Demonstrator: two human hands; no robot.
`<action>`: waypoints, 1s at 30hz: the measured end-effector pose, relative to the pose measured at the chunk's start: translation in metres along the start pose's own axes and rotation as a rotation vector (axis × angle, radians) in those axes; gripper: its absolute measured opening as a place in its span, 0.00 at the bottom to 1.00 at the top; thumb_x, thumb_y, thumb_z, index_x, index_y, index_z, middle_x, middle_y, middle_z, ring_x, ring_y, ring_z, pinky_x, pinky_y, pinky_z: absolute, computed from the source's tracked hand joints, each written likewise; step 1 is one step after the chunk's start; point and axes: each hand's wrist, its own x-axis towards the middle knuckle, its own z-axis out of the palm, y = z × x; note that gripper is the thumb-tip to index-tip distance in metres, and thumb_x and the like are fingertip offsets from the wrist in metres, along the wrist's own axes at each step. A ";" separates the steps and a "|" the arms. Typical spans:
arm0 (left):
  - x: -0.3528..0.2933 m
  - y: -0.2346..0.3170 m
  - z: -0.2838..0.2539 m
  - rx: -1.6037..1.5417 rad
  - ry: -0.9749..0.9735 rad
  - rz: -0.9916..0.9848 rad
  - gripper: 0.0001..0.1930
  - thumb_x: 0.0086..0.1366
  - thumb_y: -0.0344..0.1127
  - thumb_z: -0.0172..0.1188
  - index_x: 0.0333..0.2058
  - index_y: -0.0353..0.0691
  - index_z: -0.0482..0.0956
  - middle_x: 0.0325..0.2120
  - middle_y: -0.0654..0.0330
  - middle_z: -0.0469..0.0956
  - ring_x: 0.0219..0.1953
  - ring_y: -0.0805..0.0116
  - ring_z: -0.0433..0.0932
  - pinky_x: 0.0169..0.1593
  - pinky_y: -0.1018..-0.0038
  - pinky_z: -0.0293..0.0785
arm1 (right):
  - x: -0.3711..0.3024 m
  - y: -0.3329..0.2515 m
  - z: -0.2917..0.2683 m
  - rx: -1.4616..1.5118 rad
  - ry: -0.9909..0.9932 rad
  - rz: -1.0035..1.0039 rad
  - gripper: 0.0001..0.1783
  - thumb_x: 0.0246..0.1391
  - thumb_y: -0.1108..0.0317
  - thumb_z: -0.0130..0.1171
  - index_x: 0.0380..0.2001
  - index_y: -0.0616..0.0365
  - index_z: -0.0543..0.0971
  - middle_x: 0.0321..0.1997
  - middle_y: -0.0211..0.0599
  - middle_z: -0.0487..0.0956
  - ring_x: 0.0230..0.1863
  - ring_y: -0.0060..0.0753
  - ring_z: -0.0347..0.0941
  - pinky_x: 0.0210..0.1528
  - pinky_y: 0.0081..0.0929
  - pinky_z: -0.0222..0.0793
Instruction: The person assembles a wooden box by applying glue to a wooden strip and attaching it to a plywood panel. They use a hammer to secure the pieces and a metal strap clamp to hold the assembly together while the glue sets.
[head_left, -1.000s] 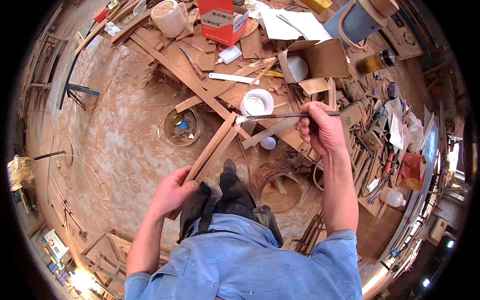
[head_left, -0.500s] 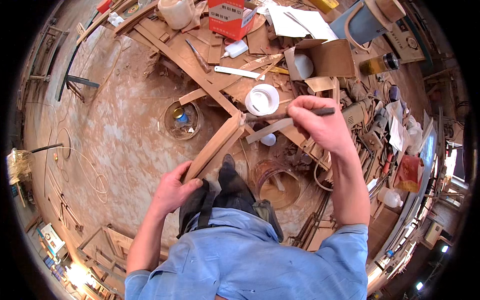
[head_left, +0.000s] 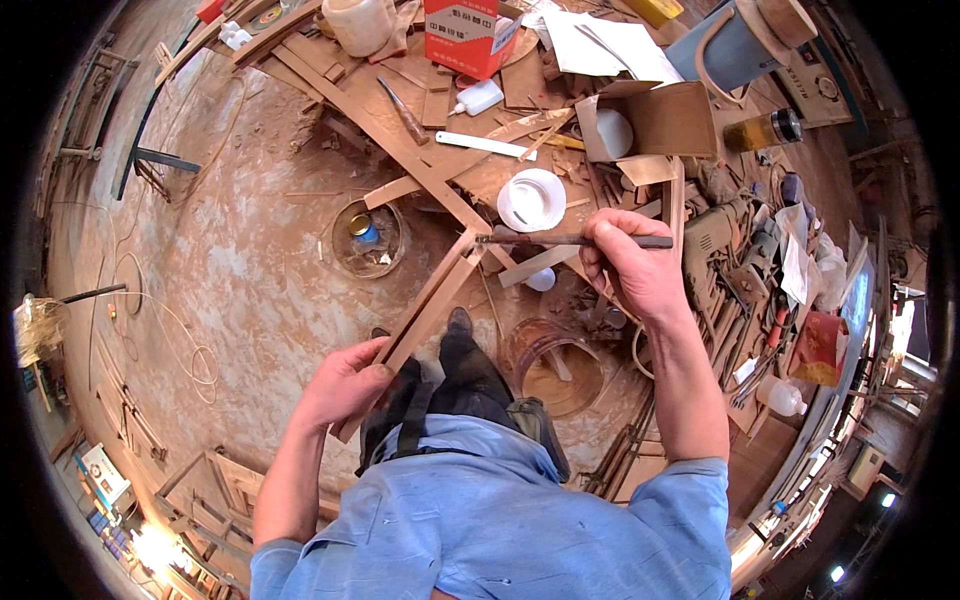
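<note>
My left hand (head_left: 346, 386) is closed around the lower part of a long wooden strip (head_left: 432, 312) with a dark groove along it. The strip slants up from near my legs, and its far end reaches the corner of the workbench boards. Pinched in my right hand (head_left: 637, 262) is a thin dark stick (head_left: 540, 239), held nearly level. Its tip is at the strip's far end; whether it touches the wood is too small to tell. Just beyond the tip stands an open white tub (head_left: 506, 207) with white contents.
On the cluttered bench are a red-and-white box (head_left: 462, 45), a white strip (head_left: 480, 145), an open cardboard box (head_left: 665, 118) and a blue bucket (head_left: 725, 50). Tools crowd the right side. Two round containers, one holding a small blue can (head_left: 366, 233), stand on the floor.
The wooden strip has turned in my left hand, bringing its groove into view, and its lower end now shows past the hand. My right hand has shifted slightly down, levelling the stick.
</note>
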 end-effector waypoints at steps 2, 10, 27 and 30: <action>0.000 -0.001 -0.002 -0.065 -0.002 -0.030 0.20 0.56 0.28 0.52 0.50 0.33 0.74 0.26 0.60 0.78 0.23 0.73 0.74 0.27 0.75 0.73 | 0.003 0.008 -0.003 -0.007 0.044 -0.055 0.09 0.59 0.68 0.54 0.31 0.64 0.76 0.20 0.33 0.74 0.19 0.22 0.69 0.18 0.17 0.63; -0.002 -0.002 -0.005 0.010 0.017 -0.007 0.21 0.55 0.27 0.51 0.49 0.33 0.74 0.26 0.58 0.78 0.23 0.71 0.75 0.27 0.74 0.73 | 0.033 0.016 -0.025 -0.149 0.328 -0.149 0.13 0.58 0.61 0.57 0.30 0.61 0.80 0.21 0.28 0.76 0.19 0.16 0.68 0.19 0.16 0.62; -0.011 -0.008 -0.007 -0.065 0.068 0.009 0.20 0.57 0.28 0.51 0.50 0.33 0.74 0.27 0.58 0.78 0.23 0.71 0.75 0.27 0.75 0.73 | 0.061 0.058 -0.058 0.411 0.299 0.012 0.14 0.62 0.56 0.54 0.35 0.56 0.74 0.21 0.30 0.75 0.18 0.23 0.70 0.15 0.19 0.61; -0.011 -0.006 -0.005 -0.082 0.059 0.019 0.21 0.57 0.28 0.51 0.51 0.33 0.74 0.27 0.58 0.78 0.23 0.72 0.75 0.27 0.75 0.73 | 0.035 0.034 -0.044 0.510 0.169 -0.033 0.12 0.62 0.58 0.54 0.35 0.56 0.73 0.21 0.32 0.75 0.17 0.23 0.69 0.14 0.20 0.61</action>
